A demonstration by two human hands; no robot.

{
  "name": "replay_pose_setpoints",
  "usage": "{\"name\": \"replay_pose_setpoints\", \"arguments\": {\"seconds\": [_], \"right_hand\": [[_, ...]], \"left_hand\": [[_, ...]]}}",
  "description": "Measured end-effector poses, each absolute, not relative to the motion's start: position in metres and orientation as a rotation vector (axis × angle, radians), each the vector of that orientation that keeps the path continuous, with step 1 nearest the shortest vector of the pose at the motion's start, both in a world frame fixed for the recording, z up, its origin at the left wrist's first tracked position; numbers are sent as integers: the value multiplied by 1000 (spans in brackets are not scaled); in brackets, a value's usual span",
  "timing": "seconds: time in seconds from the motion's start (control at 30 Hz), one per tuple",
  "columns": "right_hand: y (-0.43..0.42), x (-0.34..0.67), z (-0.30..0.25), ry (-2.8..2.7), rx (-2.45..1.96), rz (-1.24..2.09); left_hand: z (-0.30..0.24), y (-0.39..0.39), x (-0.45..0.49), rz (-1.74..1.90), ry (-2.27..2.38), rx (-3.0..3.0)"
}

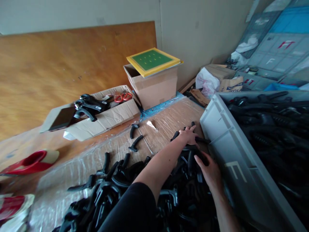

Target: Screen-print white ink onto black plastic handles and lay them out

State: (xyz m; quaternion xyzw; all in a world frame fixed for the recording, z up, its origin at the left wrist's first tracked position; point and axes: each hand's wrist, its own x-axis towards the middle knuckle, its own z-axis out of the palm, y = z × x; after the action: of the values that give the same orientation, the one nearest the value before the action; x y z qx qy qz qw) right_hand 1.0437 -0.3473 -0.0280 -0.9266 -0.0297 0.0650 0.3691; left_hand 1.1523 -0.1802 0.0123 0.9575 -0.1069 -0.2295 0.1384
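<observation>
A heap of black plastic handle parts [125, 183] lies on a plastic-wrapped cardboard surface [164, 125]. My left hand [187, 136] reaches across the heap, fingers curled down over several black parts beside the grey crate [224, 145]. My right hand [209, 169] rests close to the crate wall, thumb and fingers closed on a black part at the heap's far edge. Two loose black parts [135, 137] lie apart from the heap.
The grey crate at right is full of black parts [270, 129]. A flat cardboard box [106, 117] holds black parts and red scissors [122, 96]. A carton topped by a green and yellow frame [153, 61] stands behind. A wooden board [72, 67] leans at left.
</observation>
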Motion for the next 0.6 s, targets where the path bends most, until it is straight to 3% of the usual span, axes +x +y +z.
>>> {"name": "replay_pose_setpoints", "arguments": {"seconds": [0.37, 0.6], "right_hand": [[-291, 987, -10, -174, -2192, 503], [-257, 949, -12, -113, -1739, 732]], "left_hand": [[19, -103, 1038, -799, -278, 2731], [51, -61, 964, -891, -42, 2693]]}}
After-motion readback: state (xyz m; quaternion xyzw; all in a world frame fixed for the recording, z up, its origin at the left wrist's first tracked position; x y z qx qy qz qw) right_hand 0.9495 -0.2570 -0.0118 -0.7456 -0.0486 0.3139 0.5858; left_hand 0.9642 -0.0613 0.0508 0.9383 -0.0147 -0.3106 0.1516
